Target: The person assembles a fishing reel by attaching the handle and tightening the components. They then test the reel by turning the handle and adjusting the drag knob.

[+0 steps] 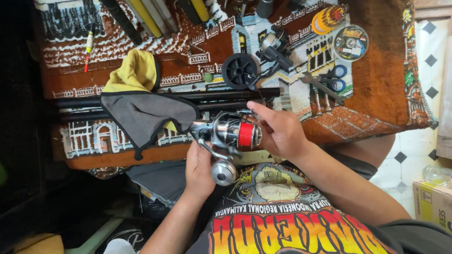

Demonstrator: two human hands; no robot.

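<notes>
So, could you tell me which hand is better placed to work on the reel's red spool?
Right. The right hand already rests against the red spool, while the left hand grips the reel from below.

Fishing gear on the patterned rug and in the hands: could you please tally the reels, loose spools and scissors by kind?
Spinning reels: 2, one held, one on the rug
Loose spools: 3, black, orange, clear
Scissors: 1
Total: 6
</notes>
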